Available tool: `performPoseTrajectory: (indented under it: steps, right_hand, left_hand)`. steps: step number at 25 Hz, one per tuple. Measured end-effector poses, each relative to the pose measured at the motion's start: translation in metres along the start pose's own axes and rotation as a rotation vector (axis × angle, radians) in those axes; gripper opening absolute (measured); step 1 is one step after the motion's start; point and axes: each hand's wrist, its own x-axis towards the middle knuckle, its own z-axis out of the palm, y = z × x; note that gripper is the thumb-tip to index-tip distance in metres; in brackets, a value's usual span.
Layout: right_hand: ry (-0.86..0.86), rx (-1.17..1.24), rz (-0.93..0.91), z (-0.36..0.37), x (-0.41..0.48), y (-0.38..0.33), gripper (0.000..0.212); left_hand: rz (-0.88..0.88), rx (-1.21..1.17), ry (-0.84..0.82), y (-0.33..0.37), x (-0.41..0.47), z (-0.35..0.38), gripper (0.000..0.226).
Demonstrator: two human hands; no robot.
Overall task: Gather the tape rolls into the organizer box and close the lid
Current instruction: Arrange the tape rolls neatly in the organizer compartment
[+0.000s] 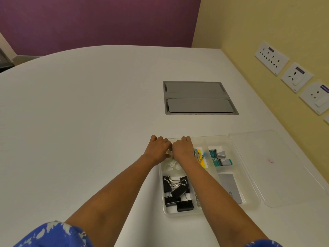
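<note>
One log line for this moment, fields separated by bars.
both hands: left hand and right hand over far-left compartment of organizer box | tape rolls inside | lid open, flat beside box | grip unclear

Bright even indoor light, faint soft shadows, no glare; wide-angle bending at edges, slight overall softness

My left hand [157, 148] and right hand [183, 147] side by side, fingers curled, over far-left compartment of clear organizer box [252, 189] on white table [89, 122]. Small clear tape rolls [171, 165] below my palms. Black binder clips [178, 192] in near-left compartment. Lid [277, 166] open flat, right of box. Grip on rolls hidden.
</note>
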Motion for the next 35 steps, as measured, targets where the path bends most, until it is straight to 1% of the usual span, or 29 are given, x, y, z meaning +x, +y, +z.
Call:
performPoseTrajectory:
  steps: [3, 5, 10, 14, 19, 25, 28, 31, 33, 35]
  right_hand:
    - [-0.016, 0.018, 0.020, 0.002, 0.000, 0.001, 0.030]
    - [-0.026, 0.034, 0.029, 0.003, 0.000, 0.001, 0.034]
    - [0.027, 0.019, -0.009, 0.006, -0.004, -0.006, 0.031]
    - [0.046, 0.125, -0.021, 0.006, -0.008, -0.006, 0.033]
    - [0.135, 0.175, 0.001, 0.003, -0.012, 0.008, 0.030]
    - [0.158, 0.139, -0.021, 0.008, -0.024, 0.011, 0.029]
    - [0.201, 0.120, -0.009, 0.010, -0.029, 0.009, 0.027]
    - [0.220, 0.139, -0.012, 0.009, -0.032, 0.007, 0.029]
    - [0.218, 0.160, -0.023, 0.008, -0.034, 0.008, 0.032]
    - [0.227, 0.174, -0.033, 0.006, -0.034, 0.010, 0.033]
  left_hand:
    - [-0.014, 0.033, 0.000, -0.002, 0.000, -0.004, 0.025]
    - [-0.031, 0.066, 0.012, -0.002, 0.000, -0.005, 0.024]
    - [-0.049, 0.119, 0.029, 0.001, 0.000, -0.002, 0.026]
    - [-0.078, 0.103, 0.012, -0.001, 0.000, 0.001, 0.031]
    - [-0.067, 0.071, 0.012, 0.001, -0.001, 0.006, 0.034]
    - [-0.039, 0.141, -0.034, 0.001, -0.003, 0.009, 0.037]
    - [-0.038, 0.144, -0.061, 0.000, -0.001, 0.006, 0.039]
    - [-0.029, 0.105, -0.081, 0.002, -0.001, 0.006, 0.047]
    - [-0.029, 0.045, -0.068, 0.002, -0.004, 0.007, 0.051]
    - [-0.042, -0.007, -0.035, 0.002, -0.008, 0.008, 0.051]
